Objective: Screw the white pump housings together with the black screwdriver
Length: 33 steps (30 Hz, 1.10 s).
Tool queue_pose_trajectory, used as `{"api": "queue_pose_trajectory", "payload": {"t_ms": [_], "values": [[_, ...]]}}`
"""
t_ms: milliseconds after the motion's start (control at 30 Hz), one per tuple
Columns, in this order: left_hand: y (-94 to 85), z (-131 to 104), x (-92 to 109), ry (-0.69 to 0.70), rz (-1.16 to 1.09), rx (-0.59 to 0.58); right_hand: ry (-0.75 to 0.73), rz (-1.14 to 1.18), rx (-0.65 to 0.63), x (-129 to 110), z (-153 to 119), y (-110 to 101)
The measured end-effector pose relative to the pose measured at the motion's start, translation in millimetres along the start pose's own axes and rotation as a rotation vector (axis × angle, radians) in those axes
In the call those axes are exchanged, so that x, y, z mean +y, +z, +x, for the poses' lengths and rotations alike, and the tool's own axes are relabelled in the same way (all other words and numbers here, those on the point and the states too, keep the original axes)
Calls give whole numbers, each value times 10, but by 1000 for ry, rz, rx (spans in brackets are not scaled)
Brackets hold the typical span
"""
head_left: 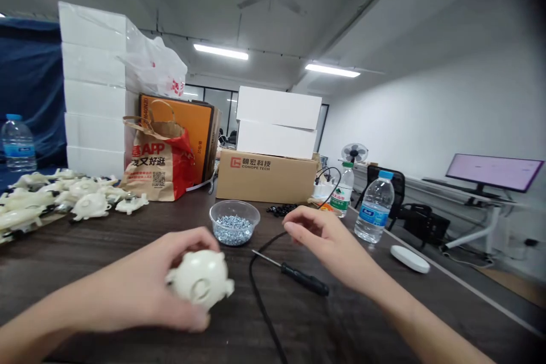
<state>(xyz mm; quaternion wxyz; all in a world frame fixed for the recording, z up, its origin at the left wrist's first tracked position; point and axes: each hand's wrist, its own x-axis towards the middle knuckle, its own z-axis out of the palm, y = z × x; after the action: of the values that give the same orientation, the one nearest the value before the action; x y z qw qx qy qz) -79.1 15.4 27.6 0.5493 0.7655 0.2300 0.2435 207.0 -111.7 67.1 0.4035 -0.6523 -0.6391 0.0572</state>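
Note:
My left hand (170, 284) is wrapped round a cream-white rounded plastic housing (200, 277) with small lugs on its rim, held above the dark table. My right hand (318, 233) hovers to the right, thumb and index fingertips pinched together; anything between them is too small to make out. Below it lies a screwdriver (305, 280) with a black handle, its shaft pointing left across a black cable (258, 296). A clear round tub (234, 222) of small silvery screws stands between the hands, farther back. Small black parts (281, 210) lie behind my right hand.
Many similar white housings (85, 196) are heaped at the left. A paper bag (157, 159), a cardboard box (267, 176) and stacked white boxes (96, 91) line the back. Two bottles (375, 207) and a white oval object (409, 259) stand and lie at the right.

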Motion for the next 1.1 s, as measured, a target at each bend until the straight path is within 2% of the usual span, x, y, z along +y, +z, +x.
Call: {"api": "queue_pose_trajectory", "payload": {"t_ms": [33,133,200,267,400,533,600,733,767,833,933,1000,1100], "values": [[126,156,61,-4,61,-101,7,88,-33,5,-18,43],[509,530,132,67,-51,-87,19,288,-131,55,-122,198],[688,646,81,104,-133,-89,4,343,-189,92,-201,283],[776,673,-19,122,-224,-125,-12,385,-235,116,-263,343],[767,642,-221,110,-379,-182,-3,523,-288,118,-319,416],[710,603,-291,117,-330,-211,59,695,-284,107,-314,448],[716,559,-282,148,-161,-159,108,712,-240,110,-305,454],[802,470,-230,347,428,138,164,611,-91,111,-318,522],[831,464,-215,398,523,179,166,589,-63,101,-333,556],[881,470,-180,452,616,180,161,547,-40,60,-372,622],[910,490,-110,455,627,110,77,495,-91,-15,-406,628],[890,493,-61,394,558,103,6,469,-83,-15,-372,524],[811,509,-43,184,315,113,-7,301,109,154,-216,246]]}}
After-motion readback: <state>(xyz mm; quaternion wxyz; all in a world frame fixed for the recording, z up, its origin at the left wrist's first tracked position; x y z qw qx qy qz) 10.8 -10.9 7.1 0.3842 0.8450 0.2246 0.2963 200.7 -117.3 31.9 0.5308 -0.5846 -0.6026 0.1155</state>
